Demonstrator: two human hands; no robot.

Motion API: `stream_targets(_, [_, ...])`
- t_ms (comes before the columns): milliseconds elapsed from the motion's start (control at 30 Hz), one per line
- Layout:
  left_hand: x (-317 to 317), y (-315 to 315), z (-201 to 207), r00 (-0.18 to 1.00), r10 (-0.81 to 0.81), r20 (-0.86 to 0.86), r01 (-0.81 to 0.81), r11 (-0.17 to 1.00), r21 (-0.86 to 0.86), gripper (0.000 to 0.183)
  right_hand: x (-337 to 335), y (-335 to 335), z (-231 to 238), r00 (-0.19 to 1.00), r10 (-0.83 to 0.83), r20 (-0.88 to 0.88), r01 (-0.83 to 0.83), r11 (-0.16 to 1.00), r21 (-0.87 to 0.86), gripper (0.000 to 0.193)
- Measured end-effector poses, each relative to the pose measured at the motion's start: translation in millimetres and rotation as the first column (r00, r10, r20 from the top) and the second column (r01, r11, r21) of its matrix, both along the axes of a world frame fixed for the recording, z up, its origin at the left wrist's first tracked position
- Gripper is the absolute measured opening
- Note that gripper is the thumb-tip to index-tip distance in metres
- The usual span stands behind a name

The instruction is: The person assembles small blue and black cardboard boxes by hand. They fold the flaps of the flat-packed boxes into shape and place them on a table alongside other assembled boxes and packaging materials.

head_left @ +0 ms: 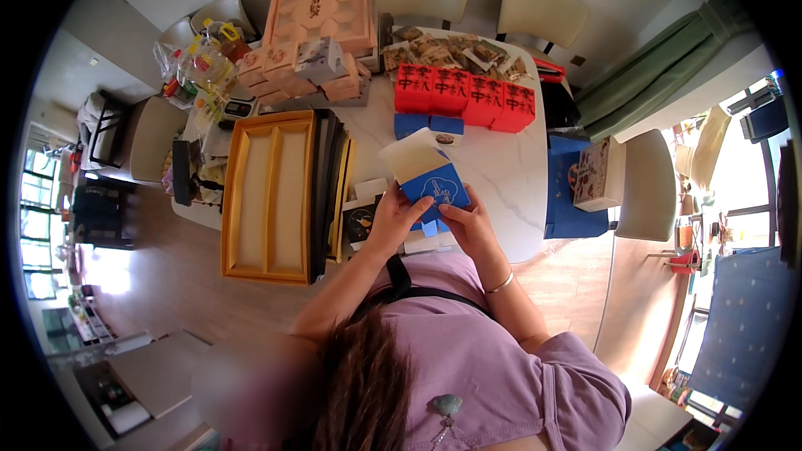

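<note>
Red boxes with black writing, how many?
4: the leftmost red cardboard box, second, third and rightmost, in a row on the white marbled table, beyond the held blue cardboard box. More may be hidden.

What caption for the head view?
Left hand and right hand hold an open blue box; red boxes stand beyond on the table.

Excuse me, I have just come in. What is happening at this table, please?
A person at a white table holds a small blue box with both the left hand and the right hand. Its lid flap stands open, showing a pale inside. Beyond it are red boxes in a row and a heap of small packets. To the left are a gold-edged tray and stacked pink boxes.
</note>
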State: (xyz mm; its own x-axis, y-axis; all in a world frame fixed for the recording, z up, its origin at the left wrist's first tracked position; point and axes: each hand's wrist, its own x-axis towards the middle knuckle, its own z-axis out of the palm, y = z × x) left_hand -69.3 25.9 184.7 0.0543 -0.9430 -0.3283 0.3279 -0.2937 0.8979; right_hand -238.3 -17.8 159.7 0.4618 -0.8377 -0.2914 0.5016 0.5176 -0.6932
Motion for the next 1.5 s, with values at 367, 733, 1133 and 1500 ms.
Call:
stream_targets(367, [16.2,3.5,8.1,0.935,-0.114,-0.336,0.170,0.976,0.140,0.076,-19.1,-6.5,13.2,0.971,0.079,-0.227,-0.129,0.968,-0.214,0.030])
stream_targets(733, [21.8,3.9,-2.8,0.930,-0.132,-0.343,0.232,0.935,0.268,0.068,-28.1,-6.5,19.9,0.922,0.239,-0.304,-0.301,0.937,-0.177,0.043])
stream_targets(1133, [19.6,8.3,-5.3,0.890,-0.177,-0.421,0.274,0.945,0.181,0.063,-11.7,-12.7,20.6,0.956,0.019,-0.294,-0.057,0.991,-0.123,0.030])
stream_targets(1500, [12.4,7.4,-2.9,0.906,-0.108,-0.409,0.236,0.932,0.275,0.055,-7.5,-6.1,8.8,0.967,-0.135,-0.215,0.096,0.978,-0.186,0.020])
